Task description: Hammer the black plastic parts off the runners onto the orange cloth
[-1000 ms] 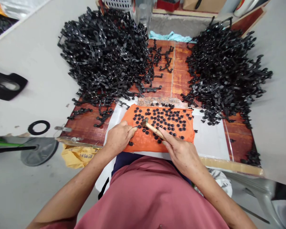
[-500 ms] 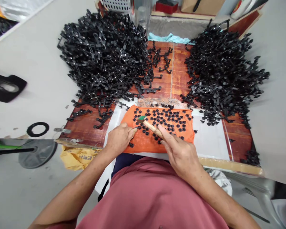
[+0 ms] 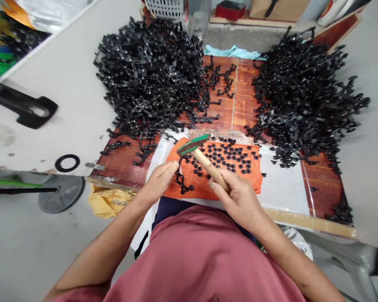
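Observation:
My right hand (image 3: 239,197) is closed round the wooden handle of a hammer (image 3: 209,166). Its green-edged head is held above an orange cloth (image 3: 204,188). To the left, my left hand (image 3: 162,178) pinches one end of a black jointed piece (image 3: 180,179), whose linked arms and round ends extend over the cloth's left part, close under the hammer head. Many small round black caps (image 3: 219,157) are spread on the cloth. The hammer partly hides some of them.
A large heap of black jointed pieces (image 3: 154,79) covers the back left of the wooden board (image 3: 242,100). Another heap (image 3: 305,100) stands at the right. Loose pieces lie between them. A white sheet (image 3: 282,188) shows under the orange cloth. A black ring (image 3: 67,163) lies at left.
The hammer head has risen from the caps. A black jointed piece now shows in my left hand, where only a small cap was seen at the fingertips. The whole view has shifted slightly.

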### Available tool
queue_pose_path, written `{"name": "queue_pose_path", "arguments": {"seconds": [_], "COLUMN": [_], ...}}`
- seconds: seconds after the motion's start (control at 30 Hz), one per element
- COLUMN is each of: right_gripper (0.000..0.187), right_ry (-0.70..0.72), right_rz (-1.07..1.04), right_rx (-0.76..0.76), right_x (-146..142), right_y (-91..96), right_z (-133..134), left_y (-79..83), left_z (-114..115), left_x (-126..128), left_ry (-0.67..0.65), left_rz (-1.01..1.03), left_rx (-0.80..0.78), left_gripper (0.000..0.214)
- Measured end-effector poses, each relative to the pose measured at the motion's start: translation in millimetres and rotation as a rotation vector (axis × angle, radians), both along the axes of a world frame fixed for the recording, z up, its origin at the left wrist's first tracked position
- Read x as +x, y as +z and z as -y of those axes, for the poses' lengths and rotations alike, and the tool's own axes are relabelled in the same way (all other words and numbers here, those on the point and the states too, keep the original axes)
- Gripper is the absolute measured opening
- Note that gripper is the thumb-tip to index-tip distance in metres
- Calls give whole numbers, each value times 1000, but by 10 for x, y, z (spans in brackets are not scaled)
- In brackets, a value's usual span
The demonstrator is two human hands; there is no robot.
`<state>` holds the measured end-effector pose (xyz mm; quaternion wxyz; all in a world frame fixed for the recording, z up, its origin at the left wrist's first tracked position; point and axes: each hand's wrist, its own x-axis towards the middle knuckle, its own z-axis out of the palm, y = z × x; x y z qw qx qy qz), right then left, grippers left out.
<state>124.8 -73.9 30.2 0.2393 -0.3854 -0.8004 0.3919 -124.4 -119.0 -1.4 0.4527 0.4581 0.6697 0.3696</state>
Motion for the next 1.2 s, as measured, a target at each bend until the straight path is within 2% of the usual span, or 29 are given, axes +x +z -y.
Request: {"name": "queue_pose_path", "arguments": {"seconds": [0.07, 0.2, 0.27, 0.4, 0.47, 0.5, 0.6, 0.67, 0.7, 0.8, 0.9, 1.03, 1.1, 1.2], "right_gripper": [20, 23, 20, 18, 25, 29, 36, 38, 38, 36, 33, 36, 39, 44], "right_ry": [53, 99, 70, -14, -38, -44, -40, -23, -9, 50, 100, 63, 27, -14], "right_rz": [-32, -93, -159, -296, -348, -376, -453, -483, -495, -524, -545, -547, -555, -590], "right_rx": [-73, -253, -351, -589, -724, -778, -872, -909, -925, -951, -947, -909, -917, -954], "right_x": [-68, -165, -201, -254, -245, -231, -172, -146, -143, -160, -183, -189, -187, -181], "right_y": [-21, -120, -164, -164, -136, -124, -111, -122, -131, -159, -178, -201, -217, -244], "right_z": [2, 42, 66, 72, 51, 36, -10, -30, -36, -31, -10, 12, 20, 35], "left_y": [19, 13, 9, 17, 44, 67, 174, 246, 269, 252, 124, -60, -105, -107], "left_z": [26, 77, 103, 178, 236, 270, 370, 413, 423, 418, 409, 447, 464, 468], "left_x": [71, 193, 244, 294, 245, 199, 42, -9, -3, 110, 271, 420, 459, 494], "left_ry": [75, 207, 190, 48, 3, 1, 12, -58, -126, -328, -431, -379, -349, -373], "left_rz": [187, 422, 493, 560, 473, 356, -217, -533, -616, -652, -581, -510, -550, -664], "left_rx": [-51, -88, -89, -136, -168, -146, 96, 287, 357, 521, 592, 588, 580, 545], "left_gripper": [52, 53, 52, 47, 49, 52, 45, 35, 33, 35, 41, 48, 45, 42]}}
